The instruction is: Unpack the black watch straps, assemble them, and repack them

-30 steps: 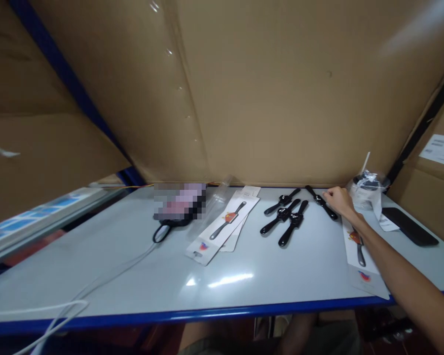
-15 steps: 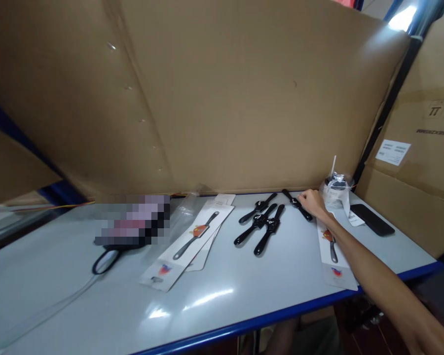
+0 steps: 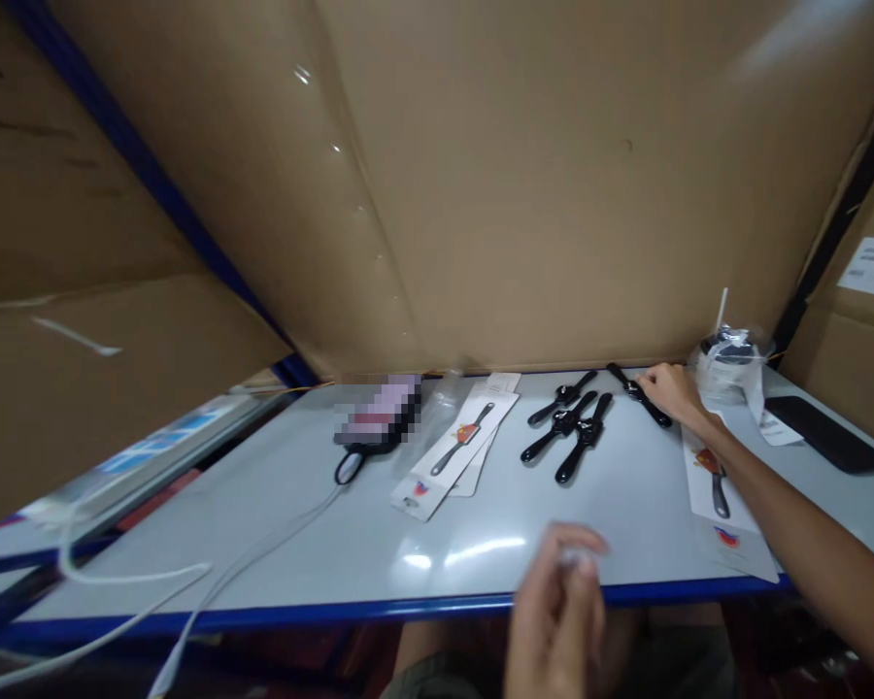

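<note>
My right hand [image 3: 671, 393] is at the back right of the table, its curled fingers closed on the middle of a black spokeshave [image 3: 652, 406]. Several more black spokeshaves lie together to its left, the nearest of them a spokeshave [image 3: 584, 442] angled toward me. My left hand [image 3: 559, 607] is in front of the table's near edge, blurred, with its fingers loosely bent. A gap shows between thumb and forefinger, and I make out nothing held there. Under my right forearm lies a white package card [image 3: 728, 515] printed with a spokeshave.
Printed package cards [image 3: 455, 451] overlap left of the spokeshaves, beside a clear plastic sleeve [image 3: 437, 408]. Farther left lies a pixelated device [image 3: 379, 417] with a cable. A bagged cup [image 3: 728, 364] with a straw and a flat black object [image 3: 830, 435] are at right. Cardboard [image 3: 510, 194] walls the back.
The view has swung left, so the table items appear farther right. My left hand has come into view at the bottom. My right hand stays at the same spokeshave.
</note>
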A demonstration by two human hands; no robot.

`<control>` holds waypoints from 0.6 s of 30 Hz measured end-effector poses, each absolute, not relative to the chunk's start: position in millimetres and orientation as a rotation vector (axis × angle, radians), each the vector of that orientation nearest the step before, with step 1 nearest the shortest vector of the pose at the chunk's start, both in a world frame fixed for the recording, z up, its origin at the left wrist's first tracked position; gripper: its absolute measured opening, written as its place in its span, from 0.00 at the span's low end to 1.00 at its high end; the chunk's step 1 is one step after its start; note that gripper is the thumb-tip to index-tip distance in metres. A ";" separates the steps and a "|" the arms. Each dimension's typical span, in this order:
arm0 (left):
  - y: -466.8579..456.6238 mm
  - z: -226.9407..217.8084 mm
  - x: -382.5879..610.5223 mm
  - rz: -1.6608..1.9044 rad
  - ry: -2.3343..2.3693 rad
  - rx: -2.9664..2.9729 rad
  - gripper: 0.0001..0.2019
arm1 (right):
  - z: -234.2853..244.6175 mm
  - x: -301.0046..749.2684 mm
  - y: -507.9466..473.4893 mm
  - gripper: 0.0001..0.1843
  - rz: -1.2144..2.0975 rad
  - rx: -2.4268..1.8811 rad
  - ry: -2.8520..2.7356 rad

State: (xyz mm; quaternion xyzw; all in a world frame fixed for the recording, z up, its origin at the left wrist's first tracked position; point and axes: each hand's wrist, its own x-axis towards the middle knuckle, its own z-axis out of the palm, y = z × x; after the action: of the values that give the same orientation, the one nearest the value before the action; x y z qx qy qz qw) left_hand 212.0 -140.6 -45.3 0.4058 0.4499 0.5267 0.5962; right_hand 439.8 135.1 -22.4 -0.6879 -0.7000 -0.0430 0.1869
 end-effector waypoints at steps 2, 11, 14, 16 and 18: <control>-108.5 -15.2 171.2 1.503 1.279 1.293 0.16 | -22.8 440.7 135.5 0.22 -0.117 -1.922 -1.969; 52.5 40.5 21.2 0.606 2.517 1.826 0.14 | -22.6 434.7 132.2 0.21 -0.087 -1.935 -1.973; 79.7 31.7 8.0 0.338 2.526 1.842 0.14 | -23.4 433.7 131.8 0.20 -0.074 -1.951 -1.977; 89.7 25.8 5.6 0.257 2.494 1.878 0.13 | -23.8 434.2 132.1 0.20 -0.067 -1.949 -1.983; 96.0 21.9 5.0 0.234 2.467 1.909 0.12 | -23.9 435.2 132.7 0.20 -0.059 -1.944 -1.983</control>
State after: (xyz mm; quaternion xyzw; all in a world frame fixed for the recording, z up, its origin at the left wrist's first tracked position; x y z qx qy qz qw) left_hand 5.0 96.0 21.9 0.6103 0.7886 0.0747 0.0065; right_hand 435.2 132.7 -23.9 -0.6884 -0.7020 -0.0210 0.1812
